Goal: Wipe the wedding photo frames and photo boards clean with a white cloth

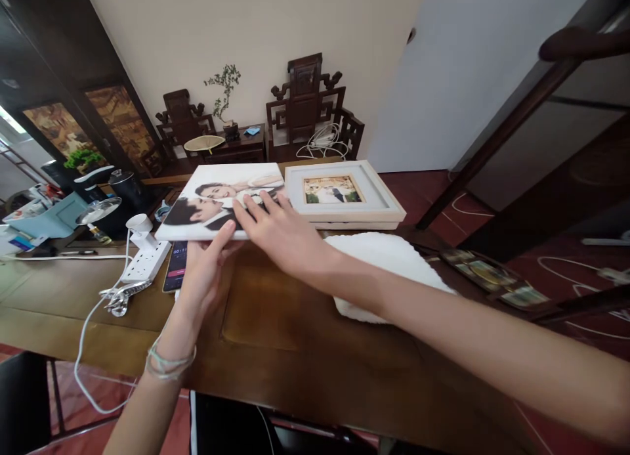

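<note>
A white photo album [221,195] with a couple's wedding picture on its cover is held above the wooden table. Its near edge rests in my left hand [209,261], thumb on top and the other fingers mostly hidden beneath. Across the cover's lower right lies my right hand [280,228], fingers spread flat on the picture. Just right of the album sits a pale box [377,199] with a small wedding photo framed in its lid. Beside my right forearm is a white fluffy cloth [388,261], partly covered by the arm.
The wooden table [275,317] spans the front. At left are a phone [176,268], a white power strip [147,261] with a cord, a black kettle [123,186] and a light blue organizer [54,215]. Dark carved chairs [305,100] and a bonsai [225,97] stand behind.
</note>
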`<act>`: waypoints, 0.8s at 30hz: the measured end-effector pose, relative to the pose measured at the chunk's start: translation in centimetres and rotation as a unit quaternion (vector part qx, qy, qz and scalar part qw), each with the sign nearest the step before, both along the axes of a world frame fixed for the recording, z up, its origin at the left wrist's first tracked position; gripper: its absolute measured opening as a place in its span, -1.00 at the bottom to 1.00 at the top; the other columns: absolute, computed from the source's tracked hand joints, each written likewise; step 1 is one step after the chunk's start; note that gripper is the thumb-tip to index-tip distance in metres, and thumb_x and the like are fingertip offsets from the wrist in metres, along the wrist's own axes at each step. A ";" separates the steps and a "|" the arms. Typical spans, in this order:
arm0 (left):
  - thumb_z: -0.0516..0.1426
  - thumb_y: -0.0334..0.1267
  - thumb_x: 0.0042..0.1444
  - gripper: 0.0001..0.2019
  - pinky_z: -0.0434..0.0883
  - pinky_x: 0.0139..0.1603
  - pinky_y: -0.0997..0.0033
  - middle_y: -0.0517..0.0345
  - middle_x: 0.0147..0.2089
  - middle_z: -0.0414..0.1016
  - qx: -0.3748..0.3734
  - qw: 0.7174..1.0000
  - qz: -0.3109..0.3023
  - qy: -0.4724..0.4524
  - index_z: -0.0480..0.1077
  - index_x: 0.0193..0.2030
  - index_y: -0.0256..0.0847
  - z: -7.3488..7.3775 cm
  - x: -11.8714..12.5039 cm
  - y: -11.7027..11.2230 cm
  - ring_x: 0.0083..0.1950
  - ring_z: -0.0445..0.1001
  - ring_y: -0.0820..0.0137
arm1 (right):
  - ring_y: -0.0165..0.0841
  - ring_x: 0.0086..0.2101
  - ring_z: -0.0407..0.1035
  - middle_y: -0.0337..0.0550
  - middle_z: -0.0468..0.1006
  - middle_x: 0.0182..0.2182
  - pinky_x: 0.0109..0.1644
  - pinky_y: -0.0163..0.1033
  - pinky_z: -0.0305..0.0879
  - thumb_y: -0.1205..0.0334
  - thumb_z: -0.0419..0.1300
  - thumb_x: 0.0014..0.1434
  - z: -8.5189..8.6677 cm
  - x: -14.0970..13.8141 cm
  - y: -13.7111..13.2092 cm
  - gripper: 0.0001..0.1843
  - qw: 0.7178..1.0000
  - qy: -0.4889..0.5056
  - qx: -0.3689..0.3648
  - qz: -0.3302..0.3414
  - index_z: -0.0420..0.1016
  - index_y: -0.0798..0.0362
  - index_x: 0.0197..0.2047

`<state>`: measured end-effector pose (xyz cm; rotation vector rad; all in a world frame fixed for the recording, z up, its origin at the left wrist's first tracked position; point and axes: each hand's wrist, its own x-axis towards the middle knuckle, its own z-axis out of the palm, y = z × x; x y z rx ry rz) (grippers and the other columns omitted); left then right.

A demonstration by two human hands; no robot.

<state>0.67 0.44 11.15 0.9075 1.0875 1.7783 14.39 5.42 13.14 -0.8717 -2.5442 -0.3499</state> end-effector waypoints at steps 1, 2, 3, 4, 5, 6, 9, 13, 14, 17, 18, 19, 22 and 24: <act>0.30 -0.34 0.04 -0.59 0.51 0.06 0.16 -0.09 0.09 0.54 -0.023 0.998 -0.061 0.009 0.43 0.06 -0.25 -0.2 -0.8 0.5 0.16 0.49 0.08 | 0.09 0.17 0.26 0.31 0.33 0.21 0.11 0.21 0.32 0.70 -0.10 0.15 0.4 0.5 0.7 -0.35 1.000 0.006 0.001 0.011 0.16 0.36 0.31; 0.30 -0.36 0.05 -0.58 0.48 0.09 0.11 -0.15 0.11 0.52 -0.061 0.989 -0.132 0.008 0.41 0.07 -0.27 -0.7 -1.5 1.1 0.15 0.50 0.07 | 0.03 0.12 0.33 0.27 0.38 0.19 0.06 0.12 0.37 0.70 -0.09 0.12 0.7 1.0 1.4 -0.33 1.000 0.013 -0.007 0.016 0.15 0.34 0.32; 0.28 -0.39 0.07 -0.60 0.46 0.11 0.08 -0.22 0.13 0.49 -0.115 0.976 -0.186 -0.009 0.39 0.08 -0.30 -1.4 -2.1 1.7 0.16 0.50 0.06 | -0.01 0.06 0.38 0.22 0.42 0.16 0.00 0.04 0.40 0.71 -0.08 0.09 0.9 1.4 2.0 -0.31 0.999 0.022 -0.018 0.014 0.15 0.31 0.31; 0.26 -0.43 0.08 -0.65 0.46 0.12 0.09 -0.28 0.13 0.48 -0.172 0.964 -0.199 -0.033 0.39 0.03 -0.34 -2.3 -2.6 2.4 0.14 0.51 0.07 | -0.04 0.03 0.41 0.19 0.44 0.14 -0.05 -0.02 0.41 0.71 -0.07 0.07 1.0 1.8 2.5 -0.29 0.999 0.029 -0.027 0.008 0.16 0.29 0.31; 0.24 -0.46 0.09 -0.76 0.46 0.11 0.15 -0.35 0.10 0.48 -0.218 0.958 -0.174 -0.064 0.40 -0.07 -0.39 -3.3 -3.0 3.2 0.12 0.52 0.08 | -0.05 0.01 0.42 0.17 0.45 0.13 -0.07 -0.05 0.41 0.72 -0.07 0.04 1.1 2.1 3.0 -0.27 0.999 0.033 -0.029 -0.001 0.17 0.27 0.30; 0.21 -0.47 0.11 -0.86 0.47 0.10 0.18 -0.40 0.07 0.48 -0.262 0.949 -0.145 -0.095 0.40 -0.17 -0.40 -4.4 -3.2 4.1 0.13 0.52 0.07 | -0.05 0.03 0.41 0.16 0.44 0.14 -0.06 -0.06 0.40 0.72 -0.07 0.03 1.2 2.3 3.4 -0.27 0.999 0.033 -0.025 -0.008 0.19 0.27 0.29; 0.14 -0.42 0.18 -0.95 0.47 0.10 0.10 -0.33 0.12 0.44 -0.272 0.951 -0.106 -0.107 0.37 -0.21 -0.30 -7.1 -3.1 6.8 0.22 0.44 0.08 | -0.03 0.08 0.36 0.16 0.40 0.18 -0.03 -0.07 0.38 0.71 -0.09 0.02 1.1 2.6 4.3 -0.27 1.000 0.023 -0.001 -0.012 0.19 0.30 0.29; 0.14 -0.39 0.19 -0.87 0.49 0.05 0.12 -0.28 0.17 0.40 -0.272 0.954 -0.071 -0.109 0.35 -0.12 -0.27 -8.3 -2.4 9.7 0.23 0.43 0.06 | -0.04 0.00 0.44 0.09 0.43 0.17 -0.12 -0.10 0.41 0.68 -0.08 0.03 1.1 2.9 5.0 -0.25 0.999 0.037 0.013 -0.025 0.17 0.25 0.32; 0.16 -0.38 0.18 -0.83 0.50 0.03 0.12 -0.29 0.18 0.39 -0.274 0.954 -0.063 -0.108 0.34 -0.09 -0.28 -8.3 -2.2 10.2 0.22 0.43 0.03 | -0.05 -0.02 0.45 0.08 0.44 0.16 -0.14 -0.10 0.41 0.68 -0.07 0.02 1.1 2.9 5.1 -0.25 0.999 0.042 0.016 -0.026 0.19 0.23 0.31; 0.22 -0.35 0.15 -0.73 0.51 0.01 0.13 -0.32 0.19 0.38 -0.271 0.956 -0.037 -0.104 0.32 -0.02 -0.30 -8.4 -1.8 11.1 0.21 0.44 -0.02 | -0.06 -0.05 0.47 0.04 0.46 0.15 -0.14 -0.09 0.41 0.65 -0.04 0.00 0.9 3.3 5.3 -0.26 0.998 0.057 0.027 -0.019 0.24 0.19 0.28; 0.22 -0.33 0.14 -0.71 0.51 0.02 0.13 -0.34 0.19 0.38 -0.266 0.958 -0.027 -0.104 0.32 -0.02 -0.31 -8.4 -1.6 11.3 0.22 0.43 -0.03 | -0.07 -0.05 0.47 0.03 0.46 0.15 -0.13 -0.08 0.41 0.64 -0.03 -0.01 0.9 3.3 5.3 -0.26 0.998 0.060 0.031 -0.016 0.24 0.17 0.28; 0.23 -0.33 0.15 -0.71 0.51 0.02 0.14 -0.36 0.19 0.38 -0.262 0.959 -0.017 -0.104 0.31 -0.02 -0.33 -8.6 -1.5 11.3 0.22 0.43 -0.04 | -0.08 -0.05 0.46 0.02 0.46 0.15 -0.13 -0.08 0.42 0.64 -0.03 -0.02 0.8 3.4 5.3 -0.25 0.997 0.062 0.033 -0.015 0.24 0.16 0.27; 0.23 -0.33 0.16 -0.68 0.53 0.01 0.13 -0.37 0.16 0.40 -0.248 0.962 0.007 -0.110 0.29 0.01 -0.35 -8.9 -1.2 10.8 0.22 0.43 -0.04 | -0.10 -0.04 0.45 0.02 0.42 0.18 -0.15 -0.10 0.42 0.64 -0.04 -0.04 0.7 3.4 5.4 -0.22 0.997 0.061 0.035 -0.010 0.22 0.16 0.28; 0.24 -0.35 0.15 -0.67 0.55 -0.01 0.13 -0.36 0.12 0.43 -0.246 0.962 0.014 -0.117 0.27 0.01 -0.36 -8.9 -1.1 9.8 0.18 0.47 -0.02 | -0.11 -0.03 0.44 0.06 0.40 0.20 -0.18 -0.13 0.42 0.65 -0.05 -0.02 0.8 3.3 5.4 -0.24 0.998 0.053 0.039 -0.005 0.20 0.20 0.29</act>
